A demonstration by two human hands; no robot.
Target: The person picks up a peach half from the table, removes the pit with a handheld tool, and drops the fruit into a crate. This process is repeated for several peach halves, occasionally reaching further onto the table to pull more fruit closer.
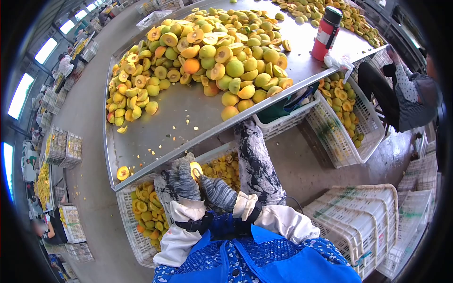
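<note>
My left hand [185, 180], in a grey knitted glove, is closed around a yellow peach half [195, 168], its cut face turned toward my right hand. Close beside it, my right hand [219, 192] is also gloved in grey and curled shut, its fingertips at the lower edge of the peach half. A small curved shape shows on the cut face; whether it is a tool held in my right hand, I cannot make out. Both hands are above my lap, just short of the metal table [174, 106]. A large heap of halved and whole peaches [207, 52] lies on that table.
Crates of peach halves stand by my legs: one at left [141, 250], another at right [361, 151]. A red flask [325, 35] stands on the table. Stacked white crates [354, 221] are at lower right. A seated person [410, 94] is at far right.
</note>
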